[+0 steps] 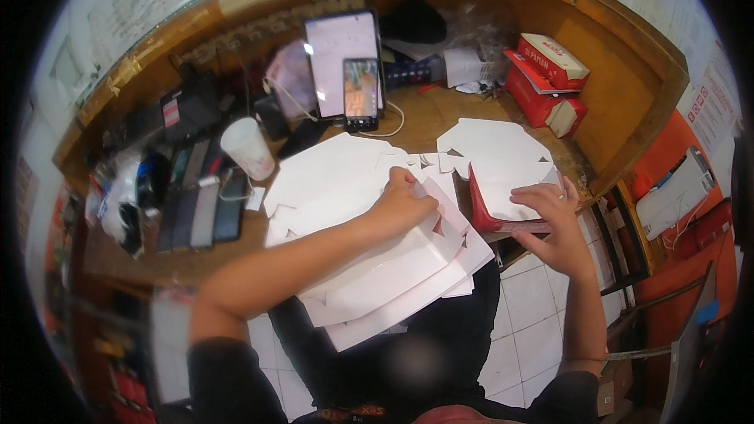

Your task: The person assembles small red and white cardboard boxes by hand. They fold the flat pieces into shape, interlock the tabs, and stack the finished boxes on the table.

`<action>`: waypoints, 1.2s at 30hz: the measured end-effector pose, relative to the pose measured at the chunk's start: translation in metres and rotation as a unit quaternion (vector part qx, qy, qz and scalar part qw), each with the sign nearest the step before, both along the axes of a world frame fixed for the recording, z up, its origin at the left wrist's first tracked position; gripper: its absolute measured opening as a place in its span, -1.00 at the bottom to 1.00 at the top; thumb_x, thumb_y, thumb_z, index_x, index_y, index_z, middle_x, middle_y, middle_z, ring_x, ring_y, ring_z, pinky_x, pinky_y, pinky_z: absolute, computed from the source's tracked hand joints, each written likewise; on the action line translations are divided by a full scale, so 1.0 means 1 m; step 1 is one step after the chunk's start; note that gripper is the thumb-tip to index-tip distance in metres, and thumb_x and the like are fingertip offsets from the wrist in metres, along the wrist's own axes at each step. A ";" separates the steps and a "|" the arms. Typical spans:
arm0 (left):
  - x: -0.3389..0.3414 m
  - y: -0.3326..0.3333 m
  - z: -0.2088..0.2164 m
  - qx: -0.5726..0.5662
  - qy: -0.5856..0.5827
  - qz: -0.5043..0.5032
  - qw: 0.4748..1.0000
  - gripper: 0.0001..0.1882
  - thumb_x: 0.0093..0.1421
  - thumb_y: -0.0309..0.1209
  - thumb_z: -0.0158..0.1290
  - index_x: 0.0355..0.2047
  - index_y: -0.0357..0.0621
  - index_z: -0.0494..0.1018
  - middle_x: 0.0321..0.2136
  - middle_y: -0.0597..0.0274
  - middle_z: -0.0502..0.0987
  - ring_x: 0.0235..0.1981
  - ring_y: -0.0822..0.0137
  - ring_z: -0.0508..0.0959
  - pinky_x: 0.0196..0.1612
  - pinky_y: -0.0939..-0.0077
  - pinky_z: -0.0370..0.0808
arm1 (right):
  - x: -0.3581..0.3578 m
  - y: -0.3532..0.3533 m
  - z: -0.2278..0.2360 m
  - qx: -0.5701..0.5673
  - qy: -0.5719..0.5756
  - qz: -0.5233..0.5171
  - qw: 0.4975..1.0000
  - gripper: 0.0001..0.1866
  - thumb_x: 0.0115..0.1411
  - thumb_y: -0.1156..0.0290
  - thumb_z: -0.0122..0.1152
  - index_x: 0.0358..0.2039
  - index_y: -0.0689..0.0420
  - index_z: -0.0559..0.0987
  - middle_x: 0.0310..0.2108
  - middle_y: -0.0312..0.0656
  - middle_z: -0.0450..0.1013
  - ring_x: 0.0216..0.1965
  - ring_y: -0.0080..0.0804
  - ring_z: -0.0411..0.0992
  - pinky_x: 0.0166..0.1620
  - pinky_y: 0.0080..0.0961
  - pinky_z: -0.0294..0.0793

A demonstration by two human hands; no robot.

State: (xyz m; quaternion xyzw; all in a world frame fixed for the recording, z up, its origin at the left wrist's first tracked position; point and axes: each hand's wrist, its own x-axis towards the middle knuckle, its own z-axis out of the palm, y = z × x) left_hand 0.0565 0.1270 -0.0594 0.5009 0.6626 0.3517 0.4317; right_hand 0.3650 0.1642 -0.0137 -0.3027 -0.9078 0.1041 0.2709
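My right hand (pixel 552 218) straddles the near folded wall of a cardboard box blank (pixel 495 145), white inside and red outside. Its fingers lie over the white inner face and its thumb is at the red outer side. The far part of this blank lies flat, while its near and left walls stand up. My left hand (pixel 404 202) is closed, fingers curled together at the flaps between this blank and a stack of flat white cardboard blanks (pixel 393 279). What its fingertips hold is hidden. The stack overhangs the table's near edge, above my lap.
Folded red boxes (pixel 550 67) stand at the back right. A phone (pixel 361 94) leans before a tablet (pixel 320 39) at the back. To the left are a white cup (pixel 247 148) and several phones (pixel 206 212). A raised wooden edge (pixel 640 51) surrounds the table.
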 end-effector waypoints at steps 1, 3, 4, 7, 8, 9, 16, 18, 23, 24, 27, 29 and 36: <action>0.001 -0.002 0.009 -0.052 -0.040 0.017 0.998 -0.22 0.21 -0.26 0.21 0.23 -0.33 0.00 -0.07 -0.07 0.42 -0.15 0.14 0.53 -0.02 0.24 0.55 | -0.005 -0.004 0.001 -0.007 0.013 0.010 1.000 -0.51 0.05 0.32 0.47 0.04 0.00 0.62 0.08 -0.26 0.55 0.22 -0.26 0.39 0.47 0.04 -0.31; -0.002 -0.005 0.011 -0.101 -0.111 0.046 0.988 -0.17 0.20 -0.32 0.21 0.29 -0.36 -0.05 -0.08 -0.02 0.44 -0.17 0.16 0.54 -0.04 0.26 0.57 | -0.016 -0.013 0.005 -0.022 0.039 0.031 0.999 -0.55 0.06 0.32 0.46 0.00 0.01 0.64 0.08 -0.25 0.55 0.22 -0.28 0.40 0.46 0.02 -0.28; -0.007 -0.005 0.004 -0.097 -0.143 0.058 0.983 -0.18 0.19 -0.36 0.19 0.30 -0.37 -0.05 -0.08 -0.02 0.45 -0.17 0.16 0.55 -0.06 0.27 0.58 | -0.023 -0.017 0.005 -0.028 0.069 0.041 0.996 -0.59 0.06 0.33 0.46 -0.04 0.02 0.66 0.05 -0.26 0.57 0.19 -0.30 0.43 0.45 -0.02 -0.26; -0.014 -0.012 -0.001 -0.072 -0.252 0.086 0.961 -0.27 0.19 -0.46 0.09 0.29 -0.35 0.00 -0.04 -0.07 0.43 -0.15 0.19 0.56 -0.02 0.28 0.60 | -0.038 -0.022 0.003 -0.037 0.102 0.071 0.992 -0.59 0.05 0.33 0.45 -0.04 0.02 0.66 0.03 -0.27 0.59 0.16 -0.30 0.45 0.45 -0.04 -0.25; -0.015 -0.014 -0.002 -0.062 -0.291 0.093 0.950 -0.31 0.19 -0.50 0.04 0.28 -0.34 0.02 -0.02 -0.09 0.41 -0.13 0.20 0.55 0.01 0.29 0.60 | -0.043 -0.024 0.003 -0.038 0.106 0.075 0.991 -0.59 0.06 0.33 0.45 -0.04 0.02 0.66 0.00 -0.26 0.60 0.14 -0.30 0.47 0.44 -0.04 -0.23; -0.016 -0.016 -0.002 -0.051 -0.313 0.104 0.943 -0.37 0.19 -0.53 0.01 0.24 -0.35 0.08 -0.03 -0.07 0.42 -0.11 0.19 0.56 0.03 0.27 0.59 | -0.049 -0.025 0.002 -0.045 0.112 0.082 0.989 -0.59 0.06 0.33 0.45 -0.04 0.03 0.66 0.01 -0.26 0.60 0.14 -0.30 0.47 0.44 -0.04 -0.21; -0.019 -0.049 0.019 0.014 -0.442 0.117 0.889 -0.67 0.32 -0.55 0.00 0.08 -0.33 0.34 -0.07 0.03 0.51 0.02 0.21 0.56 0.20 0.19 0.51 | -0.079 -0.037 -0.009 -0.135 0.192 0.209 0.949 -0.20 -0.05 0.02 0.62 0.18 0.04 0.52 0.12 -0.24 0.52 0.16 -0.34 0.42 0.37 -0.13 -0.08; -0.017 -0.057 0.029 0.029 -0.461 0.113 0.880 -0.69 0.39 -0.48 0.02 0.10 -0.32 0.35 -0.04 0.04 0.52 0.05 0.22 0.56 0.21 0.20 0.50 | -0.085 -0.043 -0.006 -0.149 0.155 0.228 0.950 -0.18 -0.05 0.02 0.62 0.20 0.03 0.51 0.15 -0.25 0.51 0.18 -0.32 0.40 0.36 -0.16 -0.09; -0.017 -0.075 0.038 0.044 -0.488 0.138 0.861 -0.65 0.47 -0.36 0.02 0.17 -0.28 0.33 0.04 0.08 0.52 0.07 0.23 0.55 0.22 0.22 0.48 | -0.098 -0.055 -0.002 -0.088 0.141 0.161 0.973 -0.28 -0.18 0.11 0.72 -0.02 0.00 0.54 0.18 -0.22 0.53 0.23 -0.25 0.38 0.33 -0.22 -0.10; -0.017 -0.080 0.040 0.058 -0.493 0.133 0.858 -0.66 0.47 -0.38 0.03 0.16 -0.27 0.34 0.04 0.08 0.53 0.07 0.23 0.55 0.22 0.22 0.48 | -0.099 -0.059 0.003 -0.064 0.145 0.163 0.974 -0.35 -0.18 0.15 0.71 -0.09 0.01 0.57 0.16 -0.21 0.55 0.20 -0.23 0.40 0.31 -0.22 -0.04; -0.015 -0.098 0.048 0.104 -0.508 0.114 0.847 -0.68 0.45 -0.41 0.04 0.14 -0.26 0.37 0.05 0.08 0.54 0.08 0.25 0.55 0.23 0.21 0.47 | -0.101 -0.068 0.012 -0.029 0.178 0.208 0.961 -0.55 -0.13 0.28 0.68 -0.25 0.04 0.62 0.11 -0.18 0.57 0.12 -0.18 0.47 0.25 -0.21 0.17; -0.013 -0.110 0.053 0.137 -0.520 0.097 0.837 -0.69 0.44 -0.42 0.05 0.13 -0.27 0.39 0.06 0.08 0.55 0.08 0.25 0.56 0.23 0.20 0.47 | -0.105 -0.070 0.007 -0.056 0.228 0.288 0.929 -0.65 -0.06 0.38 0.62 -0.30 0.09 0.61 0.10 -0.15 0.56 0.05 -0.18 0.51 0.17 -0.22 0.34; 0.011 -0.161 0.057 0.289 -0.390 0.159 0.860 -0.58 0.31 -0.67 0.11 0.17 -0.29 0.40 0.07 0.05 0.56 0.10 0.22 0.57 0.21 0.25 0.49 | -0.133 -0.084 0.023 -0.021 0.343 0.244 0.907 -0.73 -0.10 0.56 0.59 -0.32 0.17 0.73 -0.09 -0.09 0.67 -0.01 -0.04 0.58 0.05 -0.26 0.57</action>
